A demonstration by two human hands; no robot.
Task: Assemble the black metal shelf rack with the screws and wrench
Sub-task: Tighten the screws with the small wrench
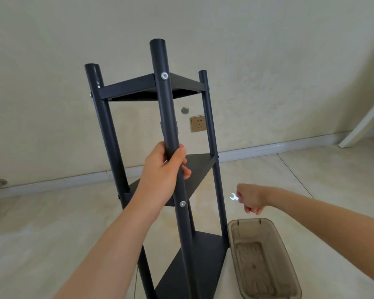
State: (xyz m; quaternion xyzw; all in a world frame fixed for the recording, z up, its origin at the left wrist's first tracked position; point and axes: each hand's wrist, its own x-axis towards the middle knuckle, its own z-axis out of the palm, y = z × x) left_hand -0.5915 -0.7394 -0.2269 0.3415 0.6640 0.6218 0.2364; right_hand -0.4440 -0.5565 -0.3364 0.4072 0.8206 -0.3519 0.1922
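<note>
Left hand (163, 169) grips rack (166, 117) post, right hand (249, 198) clenches wrench (233, 197) above tray (289, 266)

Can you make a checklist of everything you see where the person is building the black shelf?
Surface: pale tiled floor.
Job's things: black shelf rack upright with three shelves, silver screws in the near pole; small wrench.
Clutter: brownish plastic tray beside the rack.
Hands: left hand grips the near pole; right hand holds the wrench.
Cables: nothing seen.
Surroundings: wall socket, white baseboard.
</note>
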